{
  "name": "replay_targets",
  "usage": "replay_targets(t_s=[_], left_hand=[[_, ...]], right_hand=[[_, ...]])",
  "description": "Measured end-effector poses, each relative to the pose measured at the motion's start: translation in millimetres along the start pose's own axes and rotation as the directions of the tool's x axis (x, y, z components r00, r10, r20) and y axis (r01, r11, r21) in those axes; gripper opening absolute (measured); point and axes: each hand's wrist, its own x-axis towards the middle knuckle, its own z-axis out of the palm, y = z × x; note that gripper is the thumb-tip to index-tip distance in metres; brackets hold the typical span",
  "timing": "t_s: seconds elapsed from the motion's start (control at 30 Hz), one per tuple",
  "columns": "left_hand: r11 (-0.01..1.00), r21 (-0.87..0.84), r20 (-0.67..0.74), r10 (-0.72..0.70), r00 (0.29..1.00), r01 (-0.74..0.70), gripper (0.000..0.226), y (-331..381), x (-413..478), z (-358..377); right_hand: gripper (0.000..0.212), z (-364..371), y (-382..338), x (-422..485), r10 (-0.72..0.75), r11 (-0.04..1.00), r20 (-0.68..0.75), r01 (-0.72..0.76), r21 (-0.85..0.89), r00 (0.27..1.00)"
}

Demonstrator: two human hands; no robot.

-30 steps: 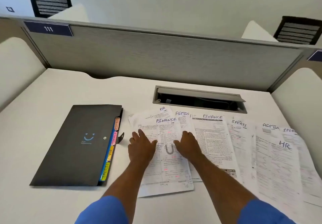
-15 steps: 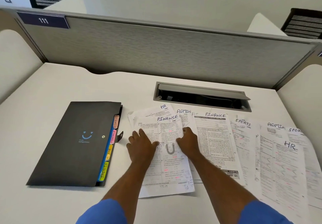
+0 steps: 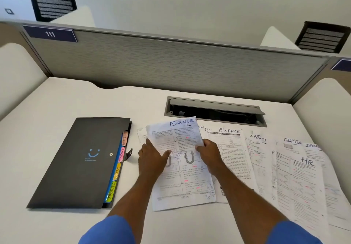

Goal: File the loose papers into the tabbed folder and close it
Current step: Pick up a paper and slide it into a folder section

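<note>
Pink-marked FINANCE sheet [image 3: 182, 139] pinched by right hand [image 3: 209, 154]; left hand [image 3: 152, 161] rests atop

desk [image 3: 57, 110]: white, beneath left hand [image 3: 152, 160] | cable hatch [image 3: 214, 110]: grey lid raised, just beyond right hand [image 3: 209, 153] | partition [image 3: 171, 67]: grey, farther beyond | plate "111" [image 3: 50, 34]: far up-left of left hand | chair backs [image 3: 53, 4]: black, slatted, past partition

Left hand [image 3: 152, 160] flat, fingers straight (thumb spread), right hand [image 3: 209, 152] pinching a sheet [image 3: 180, 135] edge, fingers curled
</note>
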Motion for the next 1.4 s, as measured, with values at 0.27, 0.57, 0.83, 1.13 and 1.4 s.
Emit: replay_targets(t_s=[0.27,0.57,0.83,1.13,1.4], left_hand=[[0.743,-0.665,0.109,-0.003,0.994,0.075,0.041,49,19,-52],[0.698,-0.713,0.053,0.145,0.988,-0.064,0.023,78,11,-71],[0.752,-0.659,0.097,0.127,0.987,-0.032,0.015,69,-12,-49],[0.742,-0.669,0.061,0.125,0.990,-0.053,0.029,66,-4,-55],[0.750,-0.661,0.048,0.085,0.995,-0.032,0.030,58,6,-61]], right_hand=[[0.026,-43,-61,2,-0.173,0.930,0.023,0.155,0.334,0.985],[0.030,-65,-90,-14,-0.252,0.810,0.052,0.181,0.558,0.966],[0.014,-49,-46,-32,-0.172,0.940,-0.006,0.166,0.297,0.985],[0.024,-45,-46,-18,-0.175,0.976,0.038,0.169,0.137,0.984],[0.019,-39,-46,-18,-0.224,0.972,-0.006,0.223,-0.077,0.975]])
